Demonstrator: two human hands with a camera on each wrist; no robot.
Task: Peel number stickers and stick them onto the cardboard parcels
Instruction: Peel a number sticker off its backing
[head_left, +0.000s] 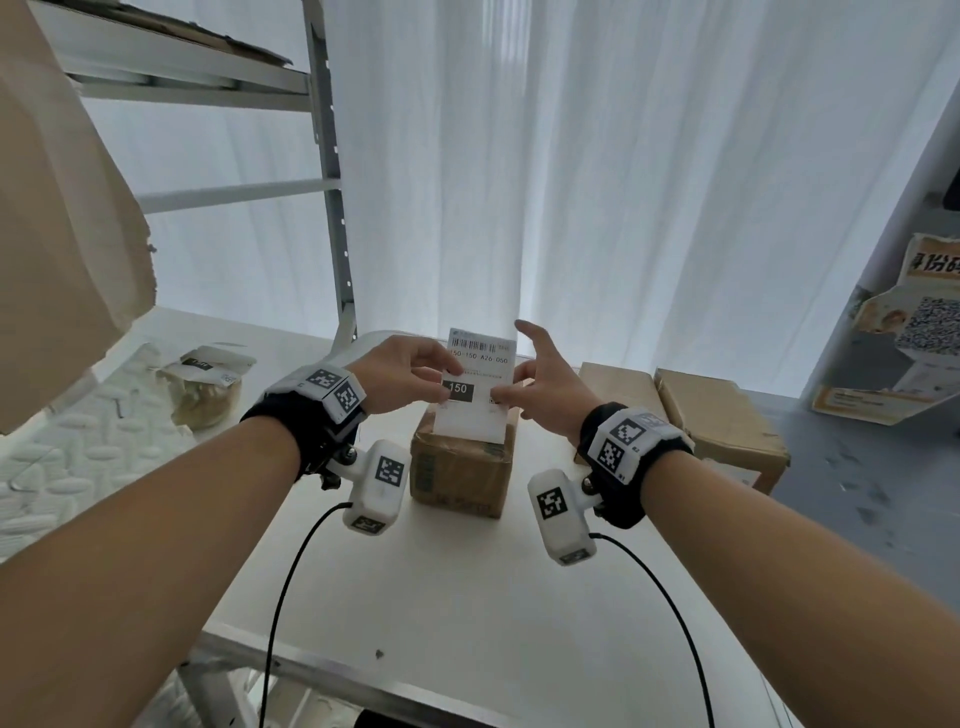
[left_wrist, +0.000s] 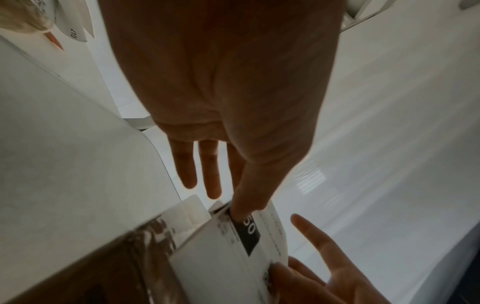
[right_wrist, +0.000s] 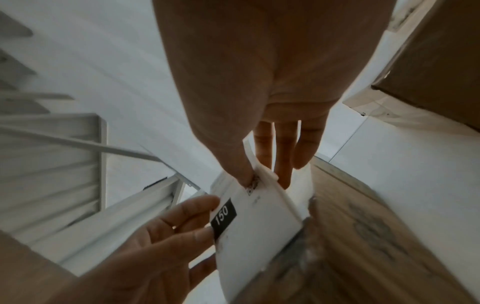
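A white label sheet (head_left: 480, 374) with a barcode and a black "150" patch stands upright over a small cardboard parcel (head_left: 462, 470) on the white table (head_left: 467, 597). My left hand (head_left: 410, 371) pinches the sheet's left edge by the black patch (left_wrist: 248, 232), thumb in front. My right hand (head_left: 540, 387) pinches the right edge, thumb on the front (right_wrist: 241, 170), index finger raised. In the right wrist view the sheet (right_wrist: 259, 226) bends toward the parcel's top (right_wrist: 363, 226). The sheet's lower end touches the parcel's top.
Two larger cardboard boxes (head_left: 717, 415) lie on the table's right. A pile of peeled label backing (head_left: 213, 382) sits at the left on a white tread-patterned surface. A metal shelf frame (head_left: 332, 208) rises behind; a torn cardboard piece (head_left: 62, 218) hangs upper left. White curtain (head_left: 623, 182) behind.
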